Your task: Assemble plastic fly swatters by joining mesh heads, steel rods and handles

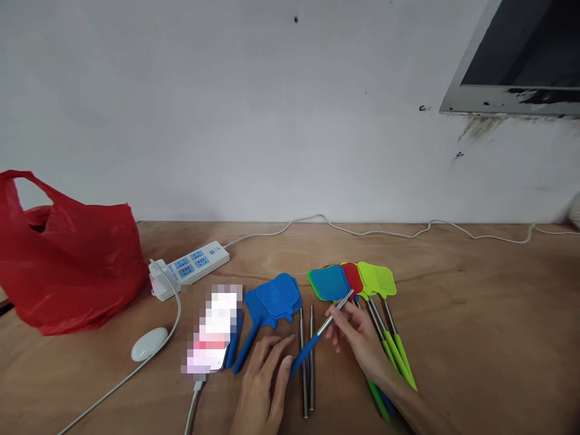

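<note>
My right hand pinches the metal shaft of a blue-handled telescopic rod, whose tip points up at a fan of assembled fly swatters with blue, red and green heads. My left hand lies over the rod's blue grip end, fingers curled round it. Two blue swatter heads with blue handles lie just left of my left hand. Two bare metal rods lie between my hands.
A red plastic bag sits at the left. A white power strip with its cable, a white oval object and a phone on a charging cable lie on the wooden table. A white wall is behind.
</note>
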Action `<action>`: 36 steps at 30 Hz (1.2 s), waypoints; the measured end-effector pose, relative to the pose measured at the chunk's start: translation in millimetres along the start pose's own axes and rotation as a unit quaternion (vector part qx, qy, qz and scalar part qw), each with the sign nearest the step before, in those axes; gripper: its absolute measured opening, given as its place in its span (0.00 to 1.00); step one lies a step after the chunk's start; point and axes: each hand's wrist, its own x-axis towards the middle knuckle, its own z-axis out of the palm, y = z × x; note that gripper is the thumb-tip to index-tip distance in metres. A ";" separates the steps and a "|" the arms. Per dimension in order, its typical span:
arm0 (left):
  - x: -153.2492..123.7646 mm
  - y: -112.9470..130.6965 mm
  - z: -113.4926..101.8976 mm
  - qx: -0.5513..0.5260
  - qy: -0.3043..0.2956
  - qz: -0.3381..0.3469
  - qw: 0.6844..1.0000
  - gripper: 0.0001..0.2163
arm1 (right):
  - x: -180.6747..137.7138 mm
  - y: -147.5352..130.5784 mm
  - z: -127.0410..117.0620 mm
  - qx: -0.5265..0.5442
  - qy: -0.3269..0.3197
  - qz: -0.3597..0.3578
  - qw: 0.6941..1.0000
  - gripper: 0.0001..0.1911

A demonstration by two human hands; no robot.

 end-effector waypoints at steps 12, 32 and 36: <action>14.0 -11.2 38.0 0.212 -0.007 0.023 0.977 0.21 | 2.8 -10.7 -8.9 0.096 0.143 -0.009 0.985 0.21; 32.4 -30.8 29.4 0.240 0.029 0.009 0.970 0.22 | 1.6 -5.6 -9.0 0.030 0.094 0.019 0.995 0.24; 34.5 -25.8 24.6 0.225 0.018 0.015 0.974 0.18 | 1.5 -4.6 -8.8 0.009 0.081 0.017 0.997 0.25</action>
